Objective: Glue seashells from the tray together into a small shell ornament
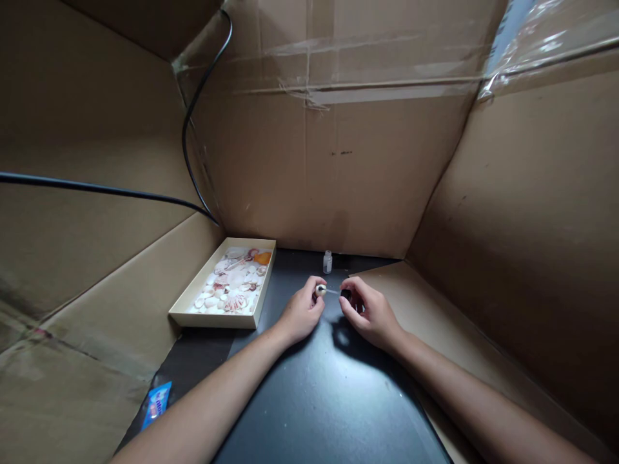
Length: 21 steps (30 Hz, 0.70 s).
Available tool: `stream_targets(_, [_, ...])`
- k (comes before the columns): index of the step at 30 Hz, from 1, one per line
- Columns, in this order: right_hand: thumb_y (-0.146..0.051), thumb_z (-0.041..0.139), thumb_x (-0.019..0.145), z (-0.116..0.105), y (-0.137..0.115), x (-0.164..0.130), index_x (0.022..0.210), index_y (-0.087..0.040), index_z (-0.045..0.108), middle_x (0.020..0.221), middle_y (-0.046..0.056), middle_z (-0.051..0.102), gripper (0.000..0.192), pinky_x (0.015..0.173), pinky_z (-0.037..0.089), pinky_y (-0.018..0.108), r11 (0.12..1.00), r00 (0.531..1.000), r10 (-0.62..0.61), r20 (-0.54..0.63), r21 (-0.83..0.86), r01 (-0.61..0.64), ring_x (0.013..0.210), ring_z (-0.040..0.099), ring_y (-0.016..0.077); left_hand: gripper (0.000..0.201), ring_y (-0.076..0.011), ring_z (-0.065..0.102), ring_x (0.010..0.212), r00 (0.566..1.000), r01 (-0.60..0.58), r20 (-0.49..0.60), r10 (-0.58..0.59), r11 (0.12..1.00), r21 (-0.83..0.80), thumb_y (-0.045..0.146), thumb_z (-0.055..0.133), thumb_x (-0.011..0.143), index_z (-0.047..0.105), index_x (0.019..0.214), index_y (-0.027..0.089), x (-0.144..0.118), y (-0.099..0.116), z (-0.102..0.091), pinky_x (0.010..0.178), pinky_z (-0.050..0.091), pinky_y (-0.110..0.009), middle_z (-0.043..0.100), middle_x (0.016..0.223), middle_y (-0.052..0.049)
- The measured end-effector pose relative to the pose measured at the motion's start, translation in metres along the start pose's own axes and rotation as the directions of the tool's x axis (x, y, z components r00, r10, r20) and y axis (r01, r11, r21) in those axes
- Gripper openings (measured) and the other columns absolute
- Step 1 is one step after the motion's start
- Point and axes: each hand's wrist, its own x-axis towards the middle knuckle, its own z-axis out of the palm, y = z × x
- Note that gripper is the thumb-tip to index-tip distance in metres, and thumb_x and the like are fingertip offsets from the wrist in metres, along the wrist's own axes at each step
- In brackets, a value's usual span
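The left hand has its grip pinched on a small pale shell; the right hand pinches a dark-capped brush, its tip touching the shell. Just beyond both grips stands the open little bottle on the dark counter. Left of them, a tray holds many more shells, so the coating looks barely begun.

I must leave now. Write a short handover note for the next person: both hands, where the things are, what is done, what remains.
Left hand: pinches a small shell above the black table.
Right hand: holds a dark-capped brush, tip at the shell.
Small open bottle stands just behind the hands.
Box of shells lies to the left.
Done: bottle opened, brush at one shell.
Left: probably the shells in the box; which are already coated cannot be told.
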Motion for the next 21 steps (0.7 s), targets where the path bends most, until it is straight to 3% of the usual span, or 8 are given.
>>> stream_targets(8, [-0.028,0.053,0.083,0.0001,-0.0005,-0.0003,0.093,-0.019,0.052,0.069,-0.003,0.052,0.013,0.057,0.039,0.019,0.999,0.999,-0.039,0.038,0.035,0.037,0.058,0.048,0.008,0.026,-0.0107,0.044,0.064,0.999,-0.008,-0.042,0.008,1.0,-0.009,0.019,0.044,0.084,0.047,0.11,0.018,-0.0004,0.0006,0.0003,0.064,0.035,-0.024,0.052,0.081,0.001])
stream_targets(17, [-0.029,0.053,0.084,-0.001,-0.0019,0.0007,0.093,-0.019,0.054,0.068,-0.003,0.053,0.013,0.057,0.038,0.019,0.999,1.0,-0.005,0.03,-0.041,0.007,0.058,0.048,0.0083,0.025,-0.01,0.045,0.064,0.999,-0.024,-0.048,0.022,0.999,-0.049,0.019,0.045,0.085,0.047,0.11,0.018,-0.0003,0.0003,-0.0001,0.063,0.036,-0.024,0.053,0.083,0.001])
stream_targets(21, [-0.031,0.05,0.087,-0.003,-0.0019,0.0006,0.098,-0.019,0.055,0.073,-0.001,0.057,0.017,0.059,0.039,0.02,0.998,0.999,-0.009,0.037,-0.065,0.012,0.06,0.05,0.0091,0.025,-0.01,0.045,0.066,0.992,-0.063,-0.114,0.057,0.997,-0.05,0.016,0.046,0.083,0.049,0.108,0.018,0.0003,-0.0013,0.0005,0.064,0.038,-0.023,0.055,0.089,-0.001])
